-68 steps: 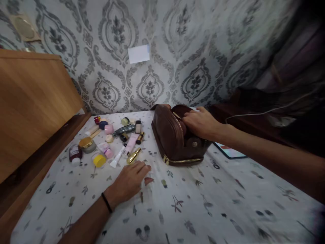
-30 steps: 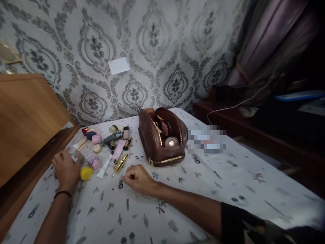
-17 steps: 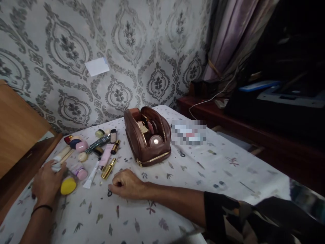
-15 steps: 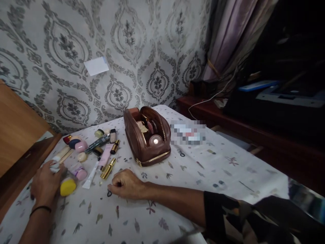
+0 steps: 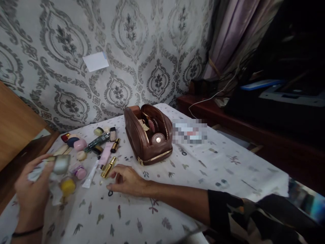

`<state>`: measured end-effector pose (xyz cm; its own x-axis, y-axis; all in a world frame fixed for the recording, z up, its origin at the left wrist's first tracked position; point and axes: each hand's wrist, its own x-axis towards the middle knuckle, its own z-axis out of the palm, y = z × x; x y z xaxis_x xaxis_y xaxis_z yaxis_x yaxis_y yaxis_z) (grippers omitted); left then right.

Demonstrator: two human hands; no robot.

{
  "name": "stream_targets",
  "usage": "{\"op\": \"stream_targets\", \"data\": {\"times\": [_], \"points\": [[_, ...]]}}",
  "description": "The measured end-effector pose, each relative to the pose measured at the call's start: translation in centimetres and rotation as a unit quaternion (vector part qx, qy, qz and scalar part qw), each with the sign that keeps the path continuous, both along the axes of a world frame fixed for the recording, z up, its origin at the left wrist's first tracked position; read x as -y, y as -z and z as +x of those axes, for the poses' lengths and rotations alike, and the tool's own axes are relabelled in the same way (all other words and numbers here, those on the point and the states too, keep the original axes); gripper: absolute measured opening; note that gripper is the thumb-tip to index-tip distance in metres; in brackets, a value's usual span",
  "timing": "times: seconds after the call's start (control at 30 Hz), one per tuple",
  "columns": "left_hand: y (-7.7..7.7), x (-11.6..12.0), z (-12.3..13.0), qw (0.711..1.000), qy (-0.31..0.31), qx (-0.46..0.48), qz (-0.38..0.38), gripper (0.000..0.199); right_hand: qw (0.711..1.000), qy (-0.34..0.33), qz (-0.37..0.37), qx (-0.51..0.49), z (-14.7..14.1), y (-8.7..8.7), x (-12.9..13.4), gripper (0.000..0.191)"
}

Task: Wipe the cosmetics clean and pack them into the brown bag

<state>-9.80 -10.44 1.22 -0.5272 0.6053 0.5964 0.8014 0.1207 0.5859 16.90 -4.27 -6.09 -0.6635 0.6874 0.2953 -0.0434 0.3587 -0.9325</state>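
My left hand is closed around a pale cosmetic bottle with a gold band and a greyish end, raised just above the table. Motion blurs it, so its exact kind is unclear. Below it lies a round yellow piece. My right hand rests on the tablecloth with thumb and fingers apart, holding nothing. Close to its fingertips lies a gold tube. A pink squeeze tube and a white tube lie between the hands. The brown toiletry bag stands unzipped, with several items inside.
Makeup sponges, a dark green tube and small bottles are spread at the left back of the table. A blurred-out patch lies right of the bag. Beyond it are a dark red cabinet and a white cable.
My left hand has lifted the cosmetic bottle off the table, moving slightly left. The fingers of my right hand have uncurled from a fist. The view has shifted slightly.
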Motion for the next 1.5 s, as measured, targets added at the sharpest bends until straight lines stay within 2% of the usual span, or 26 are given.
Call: {"op": "stream_targets", "data": {"times": [0.03,0.07,0.13,0.17,0.23,0.3,0.4,0.63,0.83,1.0,1.13,1.27,1.37,1.5], "points": [[-0.2,-0.1,1.9,0.999,0.028,0.043,-0.003,0.041,1.0,0.001,-0.013,0.004,0.0,0.0,0.0,0.04],[-0.2,-0.2,3.8,0.996,0.078,0.044,-0.011,0.036,1.0,0.0,-0.025,0.009,0.0,0.0,-0.1,0.058],[0.4,-0.4,7.2,0.977,0.207,0.007,-0.046,0.034,0.999,0.005,-0.035,0.019,0.0,0.0,-0.2,0.085],[0.8,-0.5,8.6,0.964,0.261,-0.018,-0.047,0.032,0.999,0.012,-0.031,0.017,0.0,0.0,-0.3,0.092],[2.0,-0.4,10.7,0.934,0.344,-0.085,-0.049,0.026,1.0,0.027,-0.006,-0.001,0.1,0.2,-0.4,0.09],[3.0,-0.2,11.9,0.913,0.376,-0.156,-0.036,0.025,0.999,0.032,0.031,-0.015,0.1,0.4,-0.6,0.077],[3.7,0.1,12.5,0.902,0.369,-0.223,-0.034,0.03,0.997,0.021,0.075,-0.012,0.3,0.8,-0.8,0.063],[3.7,0.6,13.1,0.912,0.289,-0.276,-0.091,0.039,0.992,0.02,0.123,0.028,0.7,1.3,-0.5,0.062],[3.7,0.9,13.2,0.935,0.265,-0.219,-0.088,0.038,0.972,0.03,0.185,0.141,0.3,1.0,0.4,0.078],[3.3,0.7,12.9,0.957,0.256,-0.111,-0.081,0.031,0.947,-0.012,0.253,0.195,0.3,0.5,0.7,0.067],[2.6,0.6,12.7,0.966,0.235,-0.012,-0.107,0.034,0.952,-0.021,0.248,0.18,0.6,0.2,0.8,0.067],[2.0,0.4,12.7,0.967,0.222,0.046,-0.118,0.037,0.968,-0.017,0.2,0.15,0.6,0.2,0.7,0.059],[2.2,0.2,12.7,0.964,0.224,0.078,-0.118,0.037,0.979,0.002,0.163,0.121,0.5,0.1,0.6,0.059],[2.9,0.1,12.5,0.952,0.265,0.107,-0.106,0.034,0.989,0.01,0.125,0.082,0.5,-0.2,0.5,0.058]]}}
